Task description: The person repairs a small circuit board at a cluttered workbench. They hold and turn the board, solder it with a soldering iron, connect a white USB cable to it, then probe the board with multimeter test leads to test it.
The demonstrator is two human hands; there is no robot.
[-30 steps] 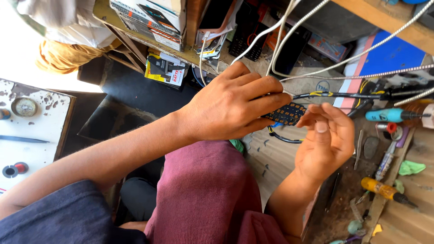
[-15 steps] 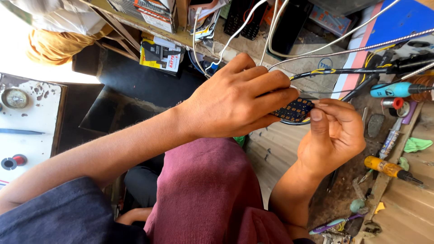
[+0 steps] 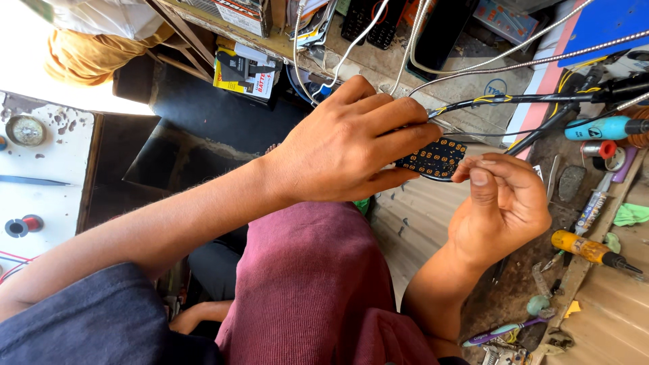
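A seated person worked over a cluttered bench (image 3: 608,318). The left hand (image 3: 351,145) was wrapped around a small dark keypad board (image 3: 433,159) dotted with orange contacts, holding it above the lap with most of it hidden under the fingers. The right hand (image 3: 503,203) was curled, its thumb and fingertips pinched together at the board's near edge; whether they held anything I could not tell. A yellow-handled screwdriver (image 3: 591,250) lay on the bench to the right, and a blue-handled tool (image 3: 605,128) lay beyond.
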